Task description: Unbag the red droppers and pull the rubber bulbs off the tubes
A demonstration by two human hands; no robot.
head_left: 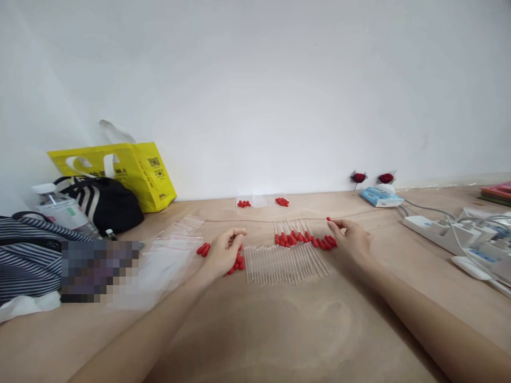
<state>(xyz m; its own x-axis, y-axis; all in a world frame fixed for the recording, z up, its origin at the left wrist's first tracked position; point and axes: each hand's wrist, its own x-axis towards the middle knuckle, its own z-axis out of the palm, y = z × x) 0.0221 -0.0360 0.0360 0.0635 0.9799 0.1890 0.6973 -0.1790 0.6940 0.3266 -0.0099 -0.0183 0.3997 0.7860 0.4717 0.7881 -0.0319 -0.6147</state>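
At the right end of the row, my right hand (352,238) pinches a small red capsule-shaped piece (328,218) between thumb and fingers. A faint thin clear stick seems to run down below that piece. My left hand (222,252) rests over another pile of red pieces (239,263), partly hiding it. Its fingers are loosely curled, with thumb and forefinger slightly apart and nothing visible between them. Between my hands lies a row of thin clear sticks (285,264). Behind it, more red pieces (293,238) line up, with further clear sticks reaching back from them.
Clear zip bags (159,260) lie to the left; two small bags with red pieces (282,202) sit by the wall. A yellow bag (154,181), black bag (115,202) and bottle (67,210) stand left. Tissues (381,196) and a power strip (435,234) with cables are right.
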